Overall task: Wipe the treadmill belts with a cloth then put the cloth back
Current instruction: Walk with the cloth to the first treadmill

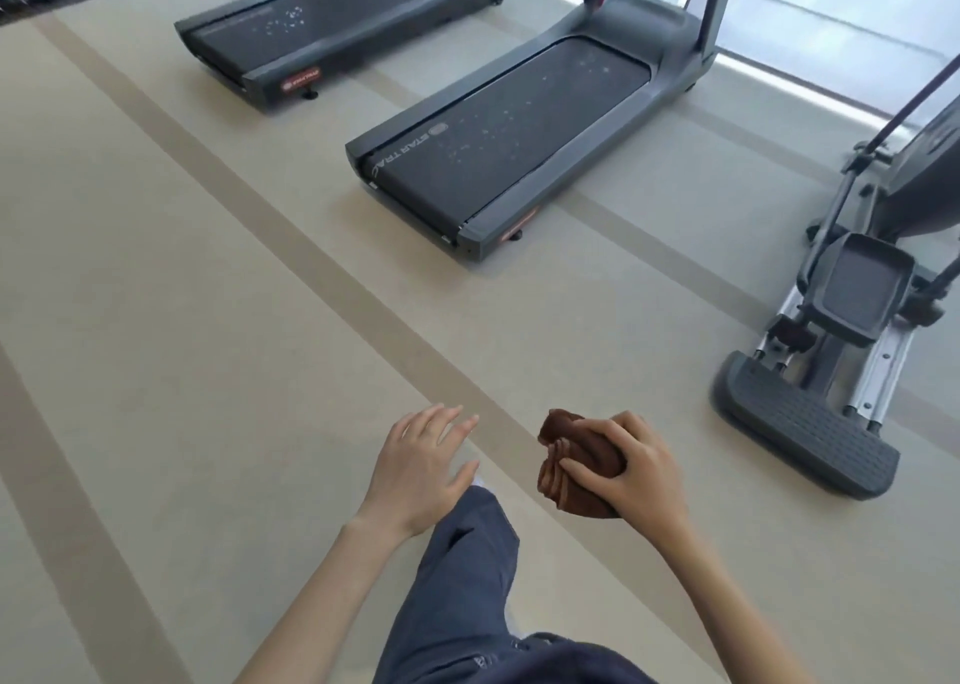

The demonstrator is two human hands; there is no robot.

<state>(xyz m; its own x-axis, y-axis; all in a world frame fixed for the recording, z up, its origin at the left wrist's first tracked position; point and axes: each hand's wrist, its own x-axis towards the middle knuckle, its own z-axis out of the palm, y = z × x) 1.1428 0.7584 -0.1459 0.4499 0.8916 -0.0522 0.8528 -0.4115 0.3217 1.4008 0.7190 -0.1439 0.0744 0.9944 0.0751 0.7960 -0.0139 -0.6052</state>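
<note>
A folded brown cloth (566,462) is gripped in my right hand (636,468), held in the air above the floor at lower centre. My left hand (423,468) hovers beside it with fingers spread and relaxed, holding nothing. Two grey treadmills stand ahead. The nearer treadmill's black belt (511,130) shows pale specks and lies up and to the right of my hands. The farther treadmill's belt (311,10) at the upper left also carries a patch of pale specks.
An elliptical trainer (852,320) with a ribbed step stands at the right. A window wall (841,23) runs behind the machines. Beige floor with darker stripes (208,278) spreads out to the left. My leg in dark trousers (462,569) steps forward below my hands.
</note>
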